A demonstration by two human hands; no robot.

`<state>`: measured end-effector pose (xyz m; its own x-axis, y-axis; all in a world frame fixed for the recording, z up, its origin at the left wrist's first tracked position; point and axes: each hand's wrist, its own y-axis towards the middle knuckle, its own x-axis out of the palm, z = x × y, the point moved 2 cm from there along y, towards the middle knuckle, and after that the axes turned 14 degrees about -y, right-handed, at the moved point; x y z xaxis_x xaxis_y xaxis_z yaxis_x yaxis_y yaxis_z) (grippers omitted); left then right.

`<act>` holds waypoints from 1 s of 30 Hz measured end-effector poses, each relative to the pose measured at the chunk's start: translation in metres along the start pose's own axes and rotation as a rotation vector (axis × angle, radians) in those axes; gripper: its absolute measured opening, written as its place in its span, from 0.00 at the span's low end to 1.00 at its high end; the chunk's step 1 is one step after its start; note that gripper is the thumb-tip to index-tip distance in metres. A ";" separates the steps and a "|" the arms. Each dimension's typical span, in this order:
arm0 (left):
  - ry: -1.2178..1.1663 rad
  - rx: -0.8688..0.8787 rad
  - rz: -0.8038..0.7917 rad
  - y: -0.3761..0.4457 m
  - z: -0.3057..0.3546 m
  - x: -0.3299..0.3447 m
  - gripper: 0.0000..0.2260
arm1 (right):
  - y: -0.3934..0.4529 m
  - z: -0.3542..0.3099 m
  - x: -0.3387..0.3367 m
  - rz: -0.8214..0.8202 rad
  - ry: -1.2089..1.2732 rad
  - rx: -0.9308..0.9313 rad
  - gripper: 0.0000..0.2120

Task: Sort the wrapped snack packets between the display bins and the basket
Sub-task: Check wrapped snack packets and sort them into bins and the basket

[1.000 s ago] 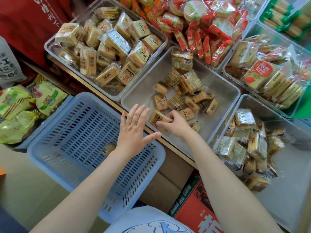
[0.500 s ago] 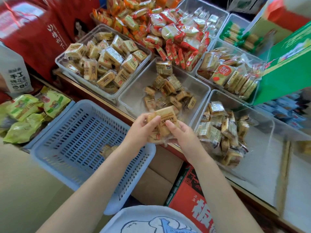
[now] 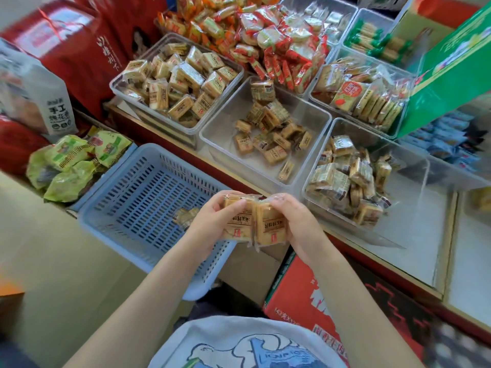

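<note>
A: Your left hand grips one tan snack packet, your right hand grips another, side by side above the blue basket rim.

B: Labels?

A: Dark print, too blurred to read. White bag reads "手工".

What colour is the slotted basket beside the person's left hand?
Light blue. The basket shows best, and only, in the head view.
</note>
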<state>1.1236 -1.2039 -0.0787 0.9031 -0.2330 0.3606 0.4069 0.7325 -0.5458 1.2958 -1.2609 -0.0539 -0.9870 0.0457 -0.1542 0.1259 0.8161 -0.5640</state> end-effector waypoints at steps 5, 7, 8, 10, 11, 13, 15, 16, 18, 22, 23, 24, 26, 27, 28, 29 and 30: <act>-0.035 0.030 0.024 -0.012 0.001 0.005 0.04 | -0.014 0.002 0.009 0.079 -0.104 -0.037 0.08; -0.051 0.043 0.030 -0.016 0.000 0.008 0.03 | -0.018 0.002 0.011 0.097 -0.151 -0.077 0.09; -0.055 0.054 0.026 -0.018 -0.001 0.009 0.03 | -0.020 0.002 0.013 0.096 -0.166 -0.093 0.09; -0.049 0.082 0.020 -0.022 0.000 0.008 0.02 | -0.023 0.003 0.016 0.101 -0.208 -0.098 0.09; -0.038 0.096 0.020 -0.024 0.000 0.007 0.02 | -0.025 0.003 0.017 0.110 -0.230 -0.097 0.08; 0.009 0.125 0.021 -0.027 0.000 0.005 0.03 | -0.027 0.003 0.021 0.134 -0.230 -0.098 0.06; 0.054 0.157 0.026 -0.028 0.001 0.001 0.04 | -0.031 0.002 0.026 0.127 -0.169 -0.118 0.04; 0.071 0.175 0.024 -0.029 0.002 0.000 0.04 | -0.032 0.001 0.029 0.122 -0.154 -0.138 0.06; 0.105 0.196 0.005 -0.029 0.003 -0.003 0.06 | -0.034 0.000 0.032 0.114 -0.166 -0.173 0.08; 0.139 0.181 -0.024 -0.031 0.004 -0.005 0.05 | -0.033 -0.003 0.034 0.196 -0.236 -0.177 0.02; 0.145 0.172 -0.022 -0.032 0.004 -0.005 0.06 | -0.032 -0.003 0.033 0.217 -0.254 -0.174 0.03; 0.143 0.163 -0.018 -0.032 0.004 -0.006 0.07 | -0.031 -0.004 0.033 0.236 -0.261 -0.172 0.04; 0.133 0.163 -0.024 -0.031 0.006 -0.010 0.10 | -0.031 -0.006 0.032 0.267 -0.243 -0.168 0.06; 0.134 0.166 -0.030 -0.029 0.007 -0.012 0.11 | -0.031 -0.005 0.032 0.277 -0.228 -0.164 0.06; 0.132 0.169 -0.037 -0.028 0.009 -0.014 0.10 | -0.032 -0.005 0.031 0.285 -0.218 -0.159 0.06; 0.126 0.169 -0.041 -0.027 0.009 -0.015 0.08 | -0.032 -0.005 0.031 0.295 -0.218 -0.159 0.05; 0.110 0.168 -0.044 -0.026 0.010 -0.016 0.06 | -0.031 -0.005 0.030 0.307 -0.223 -0.161 0.05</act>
<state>1.0972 -1.2134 -0.0627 0.8983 -0.3285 0.2916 0.4258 0.8143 -0.3945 1.2616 -1.2821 -0.0364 -0.8578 0.1893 -0.4778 0.3764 0.8644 -0.3333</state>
